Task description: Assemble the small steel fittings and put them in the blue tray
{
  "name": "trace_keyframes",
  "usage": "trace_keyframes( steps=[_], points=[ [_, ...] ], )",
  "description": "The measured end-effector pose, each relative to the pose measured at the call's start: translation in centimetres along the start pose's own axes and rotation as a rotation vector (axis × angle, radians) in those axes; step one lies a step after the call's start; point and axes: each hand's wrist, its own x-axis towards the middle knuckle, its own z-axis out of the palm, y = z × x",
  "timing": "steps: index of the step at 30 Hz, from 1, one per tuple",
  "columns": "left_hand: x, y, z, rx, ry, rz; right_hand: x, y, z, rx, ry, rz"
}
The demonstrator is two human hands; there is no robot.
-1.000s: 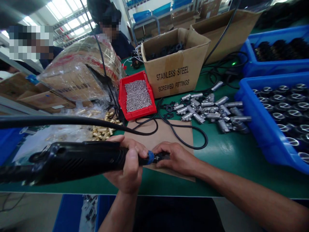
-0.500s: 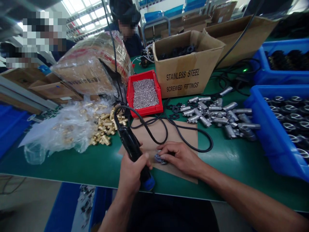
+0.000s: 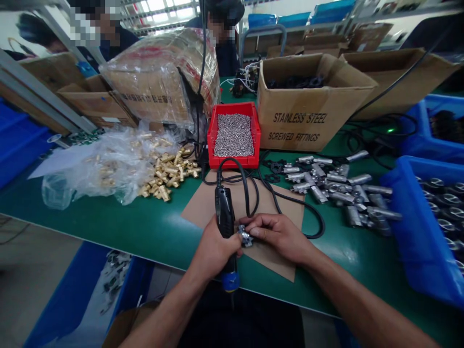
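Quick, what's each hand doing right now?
Left hand: closed around a black corded tool, blue end pointing down.
Right hand: fingers closed on a small metal part above the brown sheet.

At the green table's (image 3: 155, 224) front edge, the screwdriver (image 3: 224, 208) is black, its nose (image 3: 231, 281) blue. By the tan sheet's (image 3: 205, 203) front edge, the small part (image 3: 247, 239) is silvery. Farther back: gold-coloured fittings (image 3: 173, 170), a red tray (image 3: 211, 137).
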Motion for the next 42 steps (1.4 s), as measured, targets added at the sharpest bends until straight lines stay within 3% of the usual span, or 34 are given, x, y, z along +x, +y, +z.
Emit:
trace_keyframes(
  steps=[12, 24, 42],
  points=[
    [0.0, -0.3, -0.2, -0.035, 0.002, -0.009, 0.1, -0.7, -0.3, -0.048, -0.101, -0.011],
    [-0.1, -0.3, -0.3, 0.009, 0.025, -0.011, -0.1, -1.2, -0.3, -0.034, -0.103, -0.007],
    [-0.1, -0.2, -0.1, -0.015, 0.041, -0.024, 0.3, -0.9, 0.0, 0.107, -0.077, 0.119]
  ],
)
